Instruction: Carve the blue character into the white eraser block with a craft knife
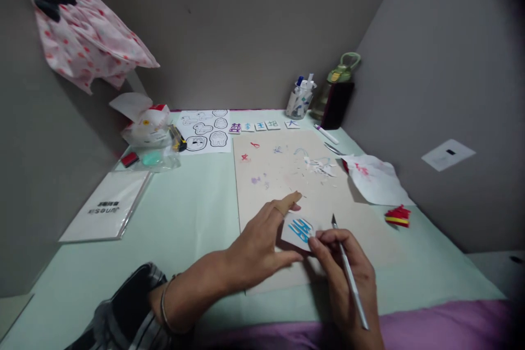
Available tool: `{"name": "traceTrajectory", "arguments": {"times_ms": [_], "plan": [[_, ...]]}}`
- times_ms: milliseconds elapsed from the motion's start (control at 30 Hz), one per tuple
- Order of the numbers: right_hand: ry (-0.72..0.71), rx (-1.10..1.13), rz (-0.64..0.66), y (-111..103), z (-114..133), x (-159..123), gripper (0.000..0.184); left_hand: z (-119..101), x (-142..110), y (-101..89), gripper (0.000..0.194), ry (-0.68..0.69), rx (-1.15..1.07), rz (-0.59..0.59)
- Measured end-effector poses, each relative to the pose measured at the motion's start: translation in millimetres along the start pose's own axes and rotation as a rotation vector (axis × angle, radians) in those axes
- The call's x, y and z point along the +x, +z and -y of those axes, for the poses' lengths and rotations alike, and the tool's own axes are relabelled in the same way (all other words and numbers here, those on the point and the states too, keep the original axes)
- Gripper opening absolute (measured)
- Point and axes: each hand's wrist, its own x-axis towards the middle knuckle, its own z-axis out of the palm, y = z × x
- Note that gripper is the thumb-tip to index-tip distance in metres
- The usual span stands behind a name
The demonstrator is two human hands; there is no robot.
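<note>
A small white block [289, 235] with blue strokes that look like a written character is tilted up over the beige board. My right hand [348, 273] pinches its right corner between thumb and forefinger. The same hand also keeps a silver craft knife [351, 279], its blade pointing up and away, handle across the palm. My left hand [256, 240] is spread around the left side of the block, thumb and forefinger apart; whether it touches the edge I cannot tell. A tan bandage wraps one left finger. Below lies the beige board [262, 208], with ink marks and white shavings.
Several small character blocks [261, 126] line the back. A pen cup [301, 101], green bottle [340, 77] and dark phone [337, 105] stand back right. Paper [379, 180] and a red-yellow bundle [397, 216] lie right; a white packet [106, 205] and yellow-black cutter [178, 138] left.
</note>
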Motion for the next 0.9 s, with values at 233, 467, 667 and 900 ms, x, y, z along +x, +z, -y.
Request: {"name": "traceTrajectory", "arguments": {"times_ms": [233,467,667,900], "plan": [[0.02,-0.01,0.032,-7.1,2.9,-0.4,0.027,5.0,-3.1,5.7,0.094,0.049,0.025,-0.01],[-0.017,-0.064,0.048,-13.9,-0.9,-3.8,0.023,1.2,-3.3,4.8,0.09,0.104,0.063,-0.033],[-0.025,-0.06,0.052,-14.7,-2.0,-5.8,0.019,2.2,-2.6,3.5,0.089,0.094,0.064,-0.021],[-0.056,-0.042,0.011,-10.8,1.3,-4.5,0.018,4.8,-3.2,4.6,0.088,0.083,0.06,-0.011]]}}
